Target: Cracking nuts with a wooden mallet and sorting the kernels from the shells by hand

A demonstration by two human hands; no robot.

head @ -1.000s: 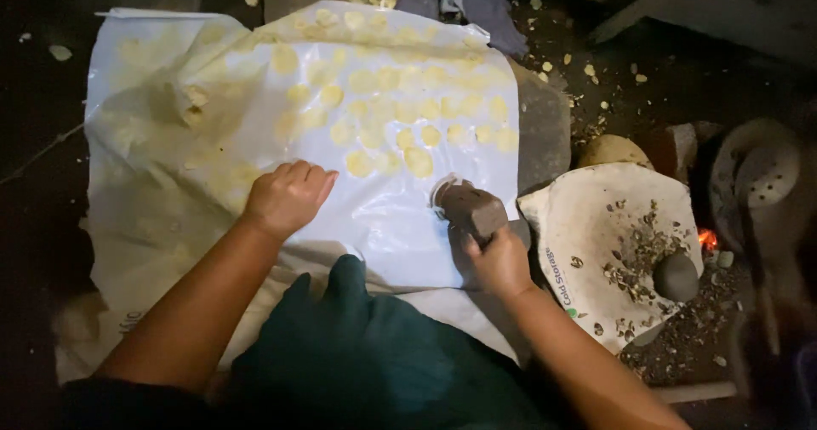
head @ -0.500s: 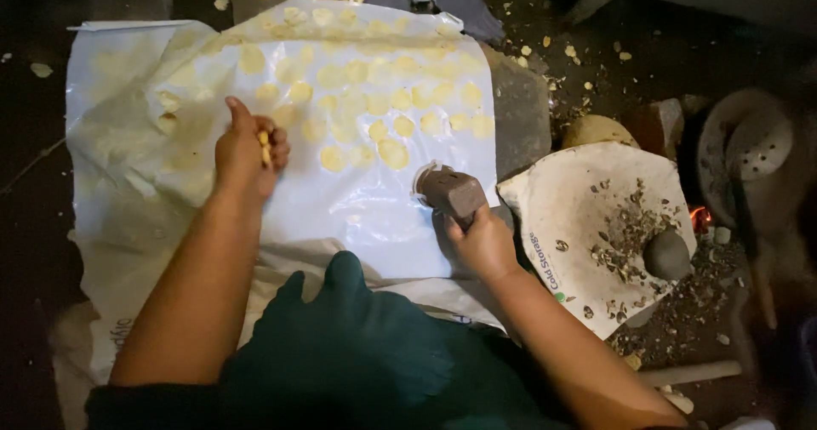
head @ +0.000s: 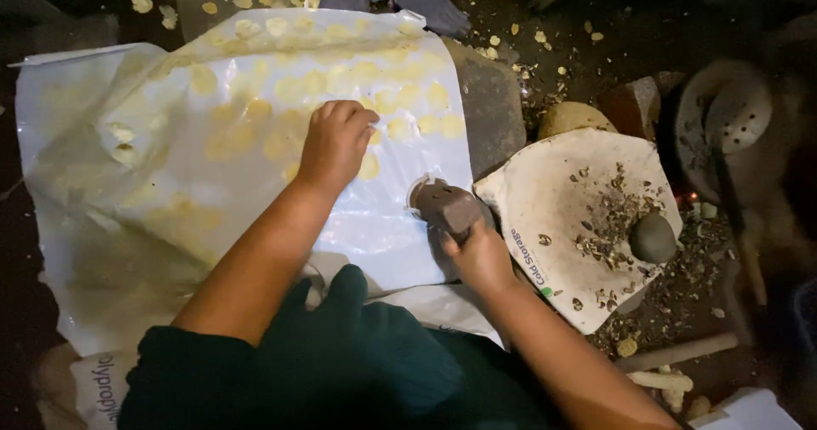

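A white plastic sheet (head: 162,226) lies spread on the ground, covered with several flat pale yellow discs (head: 281,90). My left hand (head: 334,141) rests palm down among the discs at the sheet's middle, fingers curled and pressed on it; what is under it is hidden. My right hand (head: 479,257) grips a brown block-shaped pounding tool (head: 444,205), whose round end touches the sheet near its right edge.
Right of the sheet lies a white sack piece (head: 553,192) strewn with husk bits and a round grey stone (head: 653,238). A flat stone slab (head: 494,107) shows under the sheet's edge. A metal strainer (head: 737,115) sits far right. Yellow scraps (head: 545,39) litter the dark ground.
My left hand moved right and down across the sheet and now lies flat; the small yellow piece it held is out of sight. The right hand with the tool stayed put.
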